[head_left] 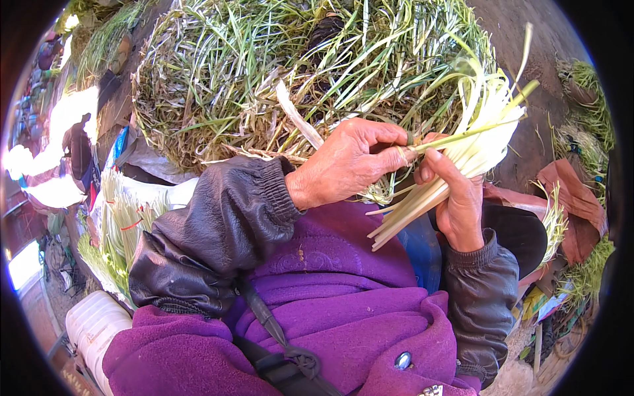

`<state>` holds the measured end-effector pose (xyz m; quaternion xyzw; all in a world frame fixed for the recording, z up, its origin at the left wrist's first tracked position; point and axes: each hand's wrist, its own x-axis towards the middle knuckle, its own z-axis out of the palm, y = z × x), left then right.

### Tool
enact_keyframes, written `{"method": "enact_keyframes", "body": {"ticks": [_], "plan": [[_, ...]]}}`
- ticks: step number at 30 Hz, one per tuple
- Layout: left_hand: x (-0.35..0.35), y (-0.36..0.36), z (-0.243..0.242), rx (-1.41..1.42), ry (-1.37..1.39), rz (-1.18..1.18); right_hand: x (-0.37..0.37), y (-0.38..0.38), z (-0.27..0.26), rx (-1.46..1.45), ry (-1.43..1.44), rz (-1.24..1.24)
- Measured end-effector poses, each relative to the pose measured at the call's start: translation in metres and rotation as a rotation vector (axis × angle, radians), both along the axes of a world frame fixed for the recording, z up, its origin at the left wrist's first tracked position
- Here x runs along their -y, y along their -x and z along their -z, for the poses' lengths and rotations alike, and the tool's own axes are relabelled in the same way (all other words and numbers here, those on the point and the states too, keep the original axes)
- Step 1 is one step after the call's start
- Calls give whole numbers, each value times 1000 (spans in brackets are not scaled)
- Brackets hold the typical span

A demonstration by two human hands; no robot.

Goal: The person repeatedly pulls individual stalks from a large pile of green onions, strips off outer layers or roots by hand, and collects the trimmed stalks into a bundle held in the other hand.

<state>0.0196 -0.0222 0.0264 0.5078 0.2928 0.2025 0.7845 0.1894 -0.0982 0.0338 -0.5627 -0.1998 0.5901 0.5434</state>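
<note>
A bundle of pale green-white stalks [446,171] lies slanted above the lap, its cut ends pointing down to the left. My right hand [460,198], on the picture's right, grips the bundle around its middle, thumb on top. From the left my left hand [354,156] reaches across and pinches the end of one green stalk [460,134] that lies over the bundle. Rings or bands show on my left hand's fingers. The fingertips of both hands nearly meet, and what lies between them is partly hidden. Both forearms wear dark leather-like sleeves.
A large heap of green and dry leaves [297,74] fills the space ahead. Pale stalk bundles with red ties [126,218] stand at the left, near a white plastic container [96,326]. More greens [589,114] and a reddish sheet [574,208] lie on the right.
</note>
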Motion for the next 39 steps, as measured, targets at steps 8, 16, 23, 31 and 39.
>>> {"method": "enact_keyframes", "body": {"ticks": [8,16,23,31,39], "plan": [[3,1,2,-145,-122,-116,-2,7,-4,-64,-72,126],[-1,31,12,-401,-697,-188,-9,-11,-5,-109,-193,198],[-17,94,35,-658,-992,-376,-16,-63,-6,-238,-305,339],[-45,197,90,-1064,-1069,-492,-10,-108,-3,-224,-380,327],[-52,249,110,-1685,-629,-80,-1,-159,-23,-425,-512,515]]}}
